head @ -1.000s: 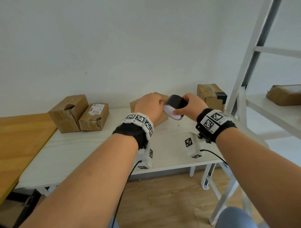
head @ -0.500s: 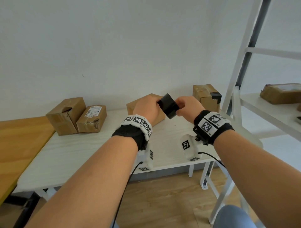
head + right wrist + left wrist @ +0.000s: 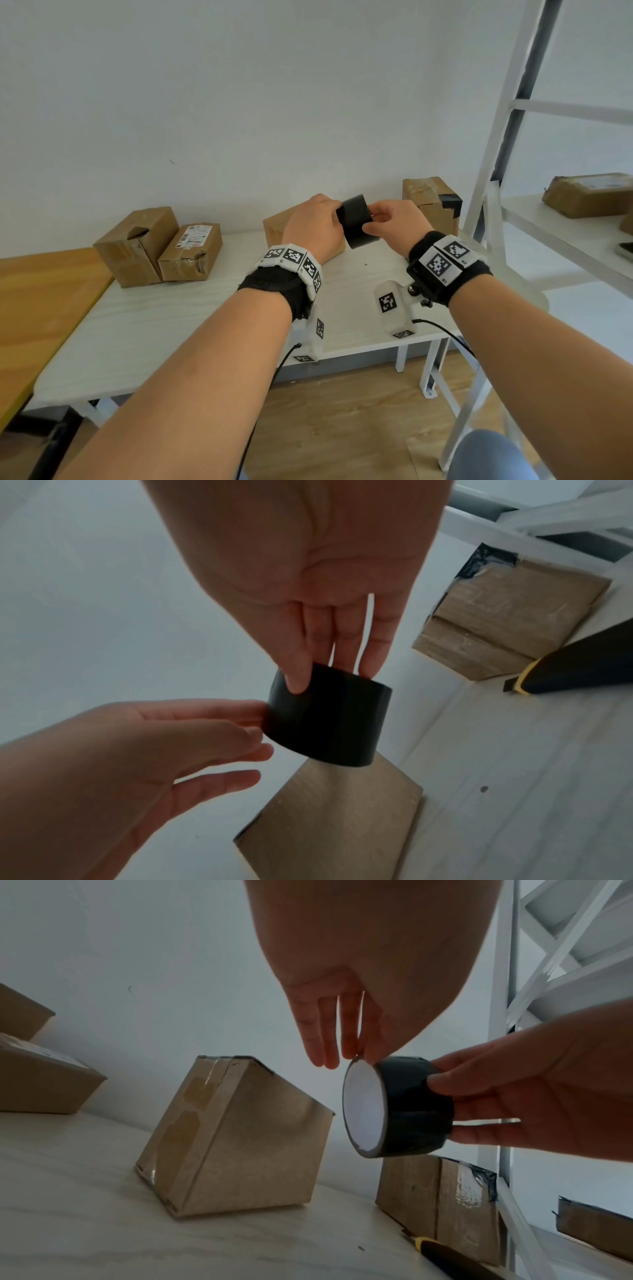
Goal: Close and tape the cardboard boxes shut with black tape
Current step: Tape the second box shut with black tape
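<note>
Both hands held the roll of black tape (image 3: pixel 357 223) in the air above the white table (image 3: pixel 144 329), in front of the middle cardboard box (image 3: pixel 279 228). The right hand (image 3: pixel 394 224) gripped the roll around its outer band, thumb on the near side and fingers behind it. The left hand (image 3: pixel 317 226) met the roll at its left edge; its fingertips (image 3: pixel 369 1056) touched the rim with the fingers nearly straight.

Seen from the head camera, the roll showed only its dark outer band, and the left hand's fingers were hidden behind the knuckles. The left wrist camera alone showed the roll's white open face (image 3: pixel 365 1110) and the fingertips at the rim. The right wrist camera showed the right thumb (image 3: pixel 298 680) pressed on the band and the left hand's fingers lying against the roll's side; whether they pinched a loose tape end could not be told.

Both wrist cameras also caught a black and yellow utility knife (image 3: pixel 448 1256) lying on the table near the right box (image 3: pixel 430 205), which the forearms hid from the head camera. That box carried black tape on its corner. Only the head view took in two more boxes (image 3: pixel 157 246) at the table's left end and another box (image 3: pixel 589 193) on the white shelf (image 3: pixel 561 236) at the right.
</note>
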The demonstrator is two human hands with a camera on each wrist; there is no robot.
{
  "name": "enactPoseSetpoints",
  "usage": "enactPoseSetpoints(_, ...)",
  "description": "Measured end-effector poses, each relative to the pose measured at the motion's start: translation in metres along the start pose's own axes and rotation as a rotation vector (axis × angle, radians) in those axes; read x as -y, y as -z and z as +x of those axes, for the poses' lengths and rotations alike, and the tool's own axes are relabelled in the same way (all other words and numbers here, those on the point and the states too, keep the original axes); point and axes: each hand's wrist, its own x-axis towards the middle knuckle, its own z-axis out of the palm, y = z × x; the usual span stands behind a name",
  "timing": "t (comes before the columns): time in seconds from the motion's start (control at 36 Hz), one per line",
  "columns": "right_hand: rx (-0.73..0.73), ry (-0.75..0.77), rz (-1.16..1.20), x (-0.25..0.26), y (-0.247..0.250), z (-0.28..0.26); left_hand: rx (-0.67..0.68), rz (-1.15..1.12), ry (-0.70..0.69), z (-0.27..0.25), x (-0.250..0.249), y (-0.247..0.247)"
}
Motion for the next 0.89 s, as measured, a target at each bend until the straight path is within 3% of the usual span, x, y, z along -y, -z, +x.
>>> enactPoseSetpoints(0.17, -0.018, 0.002, 0.006, 0.0, 0.002, -0.003, 0.039, 0.016, -0.035, 0.001, -0.002, -0.004)
enactPoseSetpoints(0.39, 0.103, -0.038, -0.025, 0.001, 0.0, -0.002, 0.045, -0.028, 0.023, 0.004, 0.002, -0.01)
enactPoseSetpoints(0.67, 0.089, -0.036, -0.01, 0.0, -0.005, -0.002, 0.014, -0.024, -0.044, 0.0, -0.003, -0.006)
enactPoseSetpoints(0.89, 0.091, -0.044, -0.006, 0.001, -0.005, -0.002, -0.008, -0.052, 0.011, 0.001, -0.008, -0.002)
